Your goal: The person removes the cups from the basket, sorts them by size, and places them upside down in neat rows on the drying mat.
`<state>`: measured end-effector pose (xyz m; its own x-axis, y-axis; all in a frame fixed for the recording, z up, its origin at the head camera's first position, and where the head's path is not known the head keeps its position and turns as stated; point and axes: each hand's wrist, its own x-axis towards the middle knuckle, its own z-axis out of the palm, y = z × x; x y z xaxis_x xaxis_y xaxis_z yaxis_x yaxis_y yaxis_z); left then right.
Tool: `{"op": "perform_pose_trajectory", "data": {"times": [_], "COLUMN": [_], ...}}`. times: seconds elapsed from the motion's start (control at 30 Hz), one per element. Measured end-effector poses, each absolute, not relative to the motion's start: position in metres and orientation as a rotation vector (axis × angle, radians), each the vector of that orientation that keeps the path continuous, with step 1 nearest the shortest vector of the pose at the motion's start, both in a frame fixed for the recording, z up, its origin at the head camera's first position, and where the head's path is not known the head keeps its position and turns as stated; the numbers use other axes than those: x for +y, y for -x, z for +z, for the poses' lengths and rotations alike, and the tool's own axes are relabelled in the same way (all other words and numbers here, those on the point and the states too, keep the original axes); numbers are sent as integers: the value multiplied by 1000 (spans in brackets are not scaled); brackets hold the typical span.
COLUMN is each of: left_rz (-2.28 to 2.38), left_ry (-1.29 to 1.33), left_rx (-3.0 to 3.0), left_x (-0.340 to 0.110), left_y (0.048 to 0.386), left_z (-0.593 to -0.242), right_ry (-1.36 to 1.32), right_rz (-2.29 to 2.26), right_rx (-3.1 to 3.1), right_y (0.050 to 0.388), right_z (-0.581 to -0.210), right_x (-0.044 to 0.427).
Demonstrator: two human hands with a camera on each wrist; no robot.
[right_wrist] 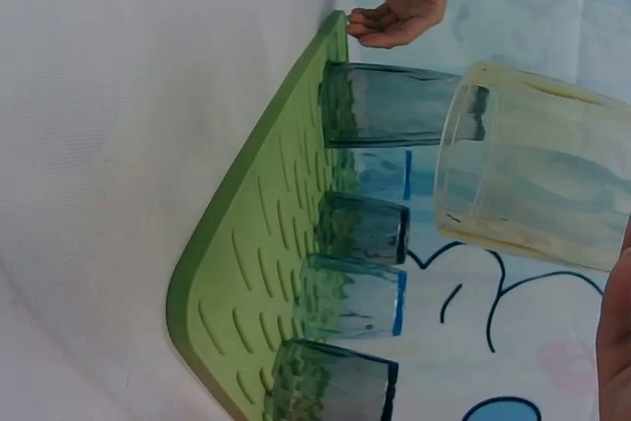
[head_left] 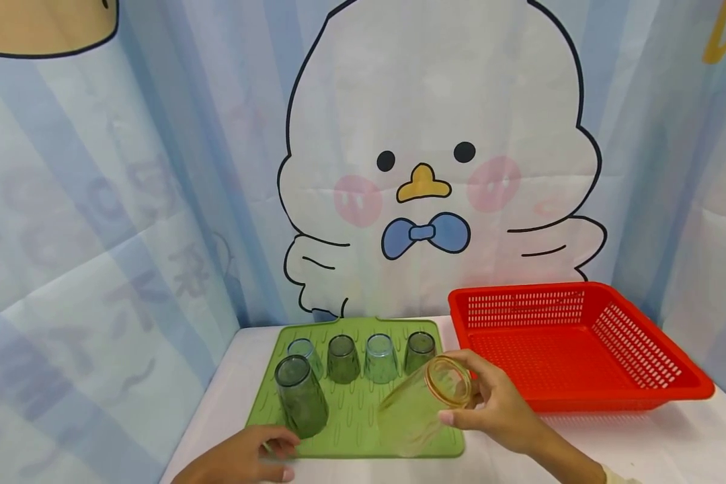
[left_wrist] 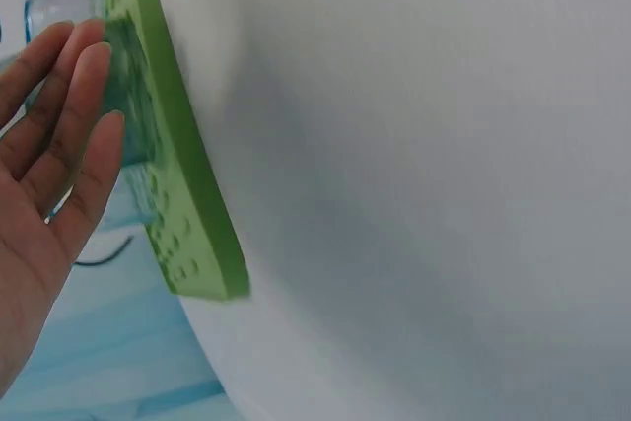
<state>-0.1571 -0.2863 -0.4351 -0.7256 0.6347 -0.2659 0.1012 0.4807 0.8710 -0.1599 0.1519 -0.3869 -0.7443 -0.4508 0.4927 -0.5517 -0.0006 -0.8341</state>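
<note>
My right hand (head_left: 493, 400) grips a yellowish clear glass (head_left: 414, 407) near its rim, tilted above the front right of a green drying mat (head_left: 351, 444). In the right wrist view the yellowish glass (right_wrist: 537, 165) is apart from the mat. A tall grey glass (head_left: 302, 396) stands at the mat's front left. My left hand (head_left: 242, 454) is beside that tall glass, fingers loosely bent and holding nothing. Along the mat's back stand a light blue glass (head_left: 305, 353), a grey glass (head_left: 343, 359), another light blue glass (head_left: 381, 359) and a dark grey glass (head_left: 420, 353).
A red plastic basket (head_left: 581, 396) with slotted walls stands right of the mat on the white tabletop (head_left: 587, 450). Behind everything hangs a printed curtain (head_left: 435, 282) with a cartoon bird, and it also runs down both sides.
</note>
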Motion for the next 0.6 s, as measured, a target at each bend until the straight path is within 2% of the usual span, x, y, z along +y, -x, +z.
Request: {"op": "perform_pose_trajectory", "data": {"times": [0.6], "left_rz": [934], "left_ry": [-822], "left_rx": [2689], "left_x": [-325], "left_y": [190], "left_z": [-456], "right_ry": [-1037], "right_rz": [2015], "right_rx": [-2226], "right_y": [168], "right_z": [-394], "right_x": [148]}}
